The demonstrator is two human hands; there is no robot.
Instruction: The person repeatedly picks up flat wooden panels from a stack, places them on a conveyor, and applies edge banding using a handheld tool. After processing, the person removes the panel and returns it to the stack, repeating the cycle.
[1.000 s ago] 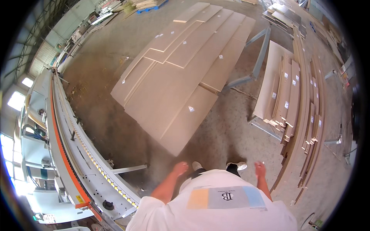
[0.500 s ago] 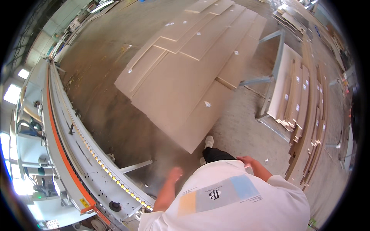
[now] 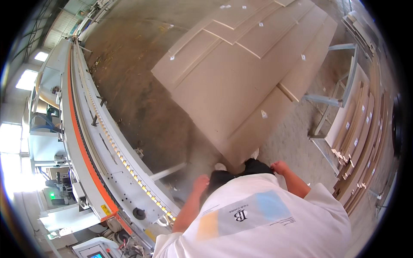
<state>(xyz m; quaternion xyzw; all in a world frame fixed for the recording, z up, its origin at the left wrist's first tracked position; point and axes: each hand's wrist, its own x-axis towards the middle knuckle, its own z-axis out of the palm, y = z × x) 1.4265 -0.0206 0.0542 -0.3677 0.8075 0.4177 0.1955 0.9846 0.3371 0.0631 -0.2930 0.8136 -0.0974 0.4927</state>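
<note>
My left hand (image 3: 201,184) hangs beside my left thigh, smeared by motion, so its fingers cannot be made out. By my right hip, my right hand (image 3: 279,167) is loosely curled, and nothing shows in it. Neither hand touches any board. Just ahead of my feet lies a wide stack of brown flat panels (image 3: 228,94), several with small white labels. Its near corner reaches close to my shoes.
A long machine (image 3: 101,150) with an orange strip and a row of yellow-and-white rollers runs along the left. A small screen (image 3: 95,254) shows at lower left. On the right stand a grey metal frame (image 3: 353,77) and stacked narrow boards (image 3: 363,129).
The panel stack and right-hand boards have shifted rightward in view, and more of the machine shows. My feet sit closer to the stack's near corner. Both hands stay low at my sides.
</note>
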